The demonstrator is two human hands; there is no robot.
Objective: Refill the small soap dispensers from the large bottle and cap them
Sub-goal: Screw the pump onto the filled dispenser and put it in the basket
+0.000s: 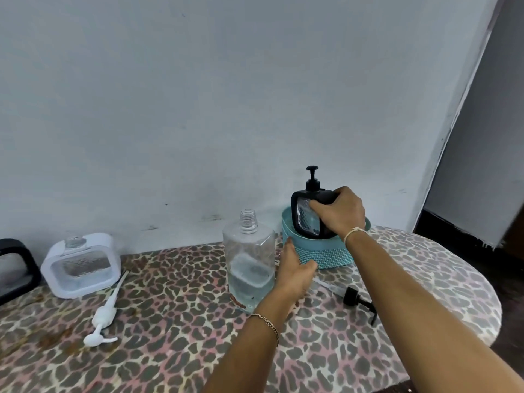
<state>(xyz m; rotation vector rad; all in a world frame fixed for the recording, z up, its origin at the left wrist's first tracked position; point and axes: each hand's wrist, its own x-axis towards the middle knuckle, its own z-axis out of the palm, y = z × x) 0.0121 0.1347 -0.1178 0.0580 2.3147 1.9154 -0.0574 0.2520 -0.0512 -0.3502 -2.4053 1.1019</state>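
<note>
My right hand (pixel 340 212) grips a black-framed small dispenser (pixel 307 219) with its black pump on, its base inside a teal woven basket (pixel 323 255). My left hand (pixel 295 272) rests with straight fingers against the basket's left side. The large clear bottle (pixel 248 260), uncapped and partly filled, stands just left of that hand. A white-framed dispenser (pixel 80 265) stands open at the left, with its white pump (pixel 105 316) lying on the table in front. A black pump (pixel 358 300) lies right of my left wrist.
The table wears a leopard-print cover (pixel 175 321) and stands against a pale wall. Another black-framed dispenser (pixel 14 268) is cut off at the left edge. The table's rounded right edge drops to a dark floor.
</note>
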